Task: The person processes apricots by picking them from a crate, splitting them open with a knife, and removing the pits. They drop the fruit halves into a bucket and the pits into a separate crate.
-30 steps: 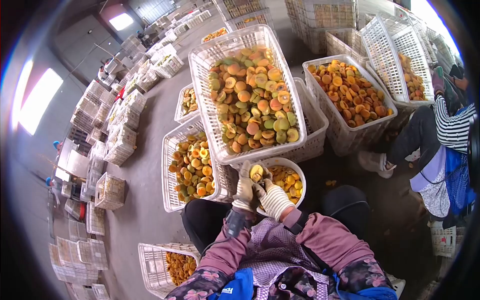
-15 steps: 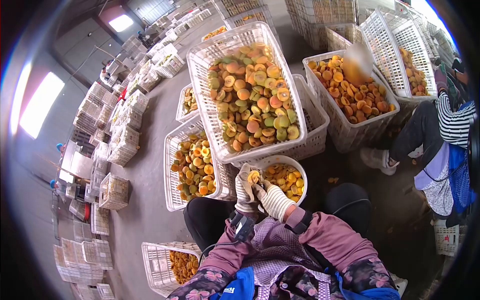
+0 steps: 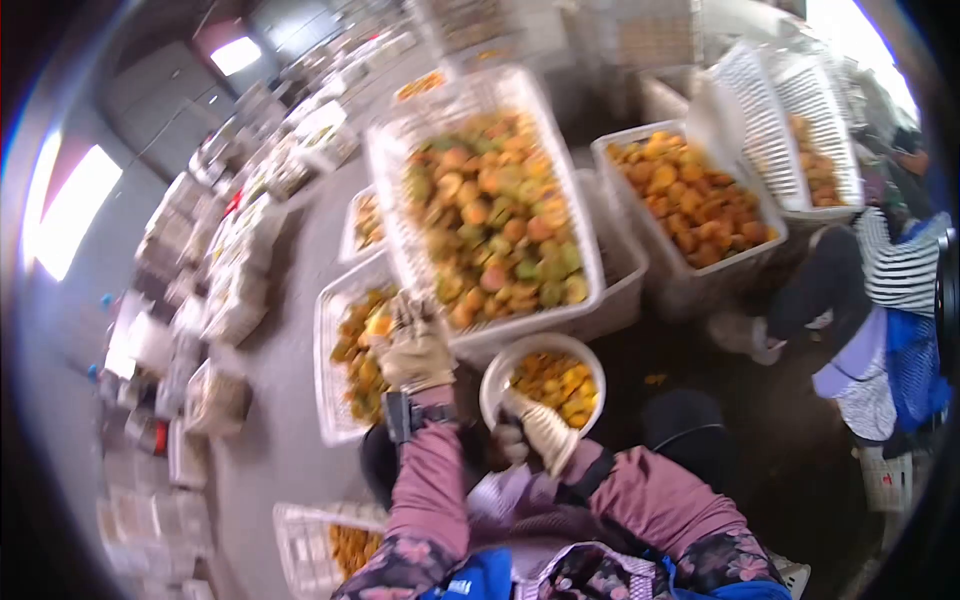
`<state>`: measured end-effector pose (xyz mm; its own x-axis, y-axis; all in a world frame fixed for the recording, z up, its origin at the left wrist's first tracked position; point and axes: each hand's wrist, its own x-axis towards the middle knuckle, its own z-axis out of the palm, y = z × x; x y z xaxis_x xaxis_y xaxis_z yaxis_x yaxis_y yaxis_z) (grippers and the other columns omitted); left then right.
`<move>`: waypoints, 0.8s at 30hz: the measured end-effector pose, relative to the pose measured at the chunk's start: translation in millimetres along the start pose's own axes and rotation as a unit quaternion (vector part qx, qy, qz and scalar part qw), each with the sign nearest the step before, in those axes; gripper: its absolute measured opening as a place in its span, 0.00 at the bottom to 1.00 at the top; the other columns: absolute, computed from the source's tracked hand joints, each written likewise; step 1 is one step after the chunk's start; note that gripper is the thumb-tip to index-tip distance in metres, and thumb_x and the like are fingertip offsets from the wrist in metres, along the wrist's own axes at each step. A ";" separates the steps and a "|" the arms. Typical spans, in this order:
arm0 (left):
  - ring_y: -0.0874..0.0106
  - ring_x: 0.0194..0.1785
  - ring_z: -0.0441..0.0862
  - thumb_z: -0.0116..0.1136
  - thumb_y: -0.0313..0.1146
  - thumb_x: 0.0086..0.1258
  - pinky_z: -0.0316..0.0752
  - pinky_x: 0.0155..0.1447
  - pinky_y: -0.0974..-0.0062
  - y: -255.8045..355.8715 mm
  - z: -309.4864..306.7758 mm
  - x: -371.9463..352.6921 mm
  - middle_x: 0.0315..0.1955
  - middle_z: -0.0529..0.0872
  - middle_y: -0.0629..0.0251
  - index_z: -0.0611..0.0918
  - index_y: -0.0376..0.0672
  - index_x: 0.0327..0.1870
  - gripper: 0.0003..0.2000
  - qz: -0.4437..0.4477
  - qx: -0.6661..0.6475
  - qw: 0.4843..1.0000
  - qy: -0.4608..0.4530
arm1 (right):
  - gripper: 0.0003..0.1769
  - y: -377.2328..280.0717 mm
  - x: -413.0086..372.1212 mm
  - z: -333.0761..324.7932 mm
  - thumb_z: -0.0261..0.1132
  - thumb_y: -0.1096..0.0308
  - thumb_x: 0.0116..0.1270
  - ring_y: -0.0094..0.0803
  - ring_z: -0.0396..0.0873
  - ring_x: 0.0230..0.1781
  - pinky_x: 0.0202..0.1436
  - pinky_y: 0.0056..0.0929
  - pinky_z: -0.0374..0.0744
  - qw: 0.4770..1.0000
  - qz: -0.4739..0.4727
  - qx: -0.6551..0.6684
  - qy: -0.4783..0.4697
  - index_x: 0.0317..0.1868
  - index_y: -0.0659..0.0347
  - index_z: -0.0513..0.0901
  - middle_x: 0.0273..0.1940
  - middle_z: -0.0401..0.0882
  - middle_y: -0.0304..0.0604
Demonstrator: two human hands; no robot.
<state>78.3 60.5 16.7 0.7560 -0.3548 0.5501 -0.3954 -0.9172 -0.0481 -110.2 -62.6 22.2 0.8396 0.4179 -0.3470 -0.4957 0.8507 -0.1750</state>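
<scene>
My left hand (image 3: 415, 350), in a cream glove, is stretched over the inner edge of the left crate (image 3: 328, 400), which holds apricot halves. A bright apricot half (image 3: 378, 324) shows beside its thumb; motion blur hides whether the fingers grip it. My right hand (image 3: 540, 428), gloved with pale stripes, is closed at the near rim of a round white bucket (image 3: 488, 385). What its fingers hold cannot be made out. Inside the bucket lie yellow-orange apricot pieces (image 3: 560, 385). A large white crate (image 3: 590, 270) of green and orange apricots (image 3: 490, 220) stands just beyond both hands.
Right of the large crate stands another crate of orange apricot halves (image 3: 690, 200). A seated person in a striped sleeve (image 3: 900, 260) is at the far right. Beside my left leg is a low crate (image 3: 300, 545) with brownish-orange pieces. Stacked crates (image 3: 240, 260) line the left side.
My left hand has moved left and away from my right hand, from above the bucket's edge to the left crate. My right hand has shifted slightly down. The whole view has turned a little and blurred.
</scene>
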 end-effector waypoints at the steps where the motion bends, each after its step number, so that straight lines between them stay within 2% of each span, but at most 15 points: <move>1: 0.65 0.34 0.83 0.50 0.47 0.69 0.76 0.46 0.54 13.6 -0.4 14.6 0.35 0.86 0.60 0.82 0.39 0.44 0.19 0.052 0.244 0.968 -0.036 | 0.18 -1.5 2.6 -6.4 0.57 0.45 0.65 0.22 0.60 0.11 0.13 0.21 0.59 0.992 -0.036 -0.064 0.099 0.28 0.50 0.75 0.17 0.67 0.32; 2: 0.64 0.36 0.82 0.52 0.44 0.66 0.76 0.46 0.59 -1.5 35.4 14.9 0.33 0.85 0.60 0.82 0.40 0.43 0.16 0.115 0.196 0.972 -0.052 | 0.17 -4.8 0.9 2.8 0.59 0.47 0.64 0.24 0.64 0.12 0.14 0.22 0.64 0.974 -0.058 -0.095 0.195 0.29 0.51 0.77 0.19 0.70 0.33; 4: 0.62 0.38 0.81 0.58 0.38 0.59 0.76 0.45 0.67 -27.0 146.8 27.4 0.30 0.83 0.58 0.82 0.41 0.39 0.12 0.329 0.127 0.933 -0.067 | 0.13 -2.6 14.1 -16.2 0.60 0.52 0.62 0.23 0.70 0.16 0.18 0.26 0.70 0.954 -0.230 -0.111 0.159 0.30 0.52 0.79 0.22 0.74 0.35; 5: 0.61 0.39 0.80 0.61 0.34 0.55 0.76 0.45 0.71 -36.5 211.0 40.6 0.29 0.82 0.57 0.82 0.41 0.37 0.11 0.454 0.170 0.873 0.051 | 0.13 0.9 36.8 -33.3 0.59 0.53 0.64 0.23 0.71 0.16 0.17 0.25 0.70 0.939 -0.216 -0.162 0.213 0.32 0.52 0.79 0.23 0.77 0.35; 6: 0.55 0.45 0.79 0.61 0.36 0.54 0.74 0.49 0.66 10.2 138.8 50.8 0.35 0.82 0.52 0.80 0.41 0.42 0.15 0.305 0.074 0.895 -0.316 | 0.14 -9.1 32.7 -35.1 0.58 0.52 0.66 0.24 0.73 0.17 0.18 0.23 0.71 0.981 -0.085 -0.101 0.143 0.34 0.52 0.80 0.23 0.79 0.35; 8: 0.52 0.46 0.78 0.58 0.35 0.56 0.73 0.51 0.60 29.4 163.0 66.3 0.39 0.81 0.50 0.78 0.44 0.44 0.14 0.098 -0.132 0.957 -0.239 | 0.15 -7.7 47.1 -39.9 0.57 0.51 0.67 0.24 0.74 0.17 0.18 0.21 0.71 0.982 -0.103 -0.067 0.142 0.36 0.51 0.81 0.24 0.80 0.34; 12: 0.51 0.44 0.79 0.59 0.35 0.56 0.72 0.51 0.58 26.1 181.1 62.8 0.39 0.81 0.52 0.77 0.46 0.43 0.14 0.011 -0.175 0.952 -0.250 | 0.19 -0.7 58.7 -32.4 0.55 0.43 0.65 0.26 0.71 0.14 0.19 0.25 0.69 0.967 -0.161 -0.031 0.194 0.28 0.47 0.81 0.21 0.78 0.33; 13: 0.54 0.43 0.79 0.59 0.34 0.57 0.72 0.51 0.59 23.1 185.4 59.2 0.38 0.81 0.55 0.77 0.45 0.43 0.13 -0.073 -0.434 0.865 -0.241 | 0.16 -0.4 63.5 -39.9 0.56 0.48 0.67 0.23 0.73 0.17 0.20 0.23 0.71 0.962 -0.170 -0.065 0.204 0.33 0.48 0.81 0.24 0.80 0.32; 14: 0.56 0.43 0.79 0.59 0.33 0.58 0.72 0.51 0.60 20.9 185.7 55.9 0.36 0.81 0.58 0.77 0.44 0.42 0.11 -0.152 -0.656 0.708 -0.212 | 0.13 -1.4 69.0 -49.8 0.57 0.52 0.68 0.21 0.75 0.19 0.21 0.21 0.72 0.956 -0.178 -0.099 0.212 0.38 0.50 0.82 0.27 0.81 0.31; 15: 0.56 0.43 0.79 0.59 0.33 0.58 0.72 0.51 0.60 19.2 182.8 46.5 0.36 0.81 0.58 0.77 0.44 0.42 0.11 -0.153 -0.657 0.707 -0.213 | 0.15 -6.1 74.6 -62.6 0.55 0.52 0.70 0.23 0.78 0.25 0.28 0.22 0.76 0.961 -0.126 -0.129 0.211 0.43 0.52 0.81 0.31 0.82 0.32; 19: 0.72 0.49 0.74 0.48 0.31 0.70 0.72 0.51 0.75 20.2 137.0 -46.0 0.48 0.75 0.62 0.69 0.40 0.57 0.16 -0.267 -0.832 0.298 -0.384 | 0.19 -13.7 77.0 -58.0 0.51 0.54 0.73 0.30 0.75 0.48 0.55 0.27 0.70 0.854 -0.308 -0.325 0.265 0.52 0.59 0.77 0.47 0.79 0.39; 20: 0.72 0.49 0.74 0.48 0.31 0.70 0.72 0.51 0.75 31.4 106.0 -60.0 0.48 0.75 0.62 0.69 0.40 0.57 0.16 -0.272 -0.831 0.297 -0.384 | 0.20 -15.0 65.7 -45.7 0.52 0.54 0.72 0.33 0.72 0.52 0.58 0.29 0.68 0.865 -0.288 -0.331 0.244 0.54 0.60 0.76 0.51 0.77 0.41; 22: 0.65 0.60 0.70 0.46 0.39 0.73 0.66 0.63 0.67 59.9 44.9 -73.8 0.59 0.71 0.58 0.61 0.38 0.66 0.24 -0.141 -0.845 0.477 -0.196 | 0.21 -10.5 61.5 -35.1 0.54 0.55 0.71 0.36 0.72 0.52 0.58 0.31 0.68 0.868 -0.326 -0.305 0.219 0.56 0.60 0.74 0.50 0.77 0.42; 23: 0.64 0.60 0.71 0.43 0.39 0.75 0.67 0.63 0.67 59.6 46.0 -87.6 0.59 0.71 0.56 0.58 0.37 0.67 0.25 -0.049 -0.699 0.699 -0.140 | 0.21 -3.9 72.1 -47.8 0.54 0.55 0.71 0.36 0.72 0.52 0.58 0.31 0.68 0.869 -0.323 -0.305 0.218 0.56 0.60 0.74 0.50 0.77 0.42; 24: 0.64 0.58 0.73 0.45 0.38 0.74 0.67 0.63 0.67 63.9 29.7 -87.8 0.57 0.72 0.55 0.62 0.36 0.66 0.23 -0.040 -0.707 0.696 -0.119 | 0.22 -2.3 75.9 -49.0 0.54 0.55 0.70 0.36 0.73 0.52 0.58 0.31 0.68 0.806 -0.367 -0.412 0.213 0.57 0.60 0.73 0.50 0.77 0.43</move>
<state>2.2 27.7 -59.4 0.8034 -0.4869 0.3428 -0.3380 0.1011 0.9357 -56.3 -48.5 -48.9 0.9082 -0.3991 -0.1259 -0.0266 0.2451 -0.9691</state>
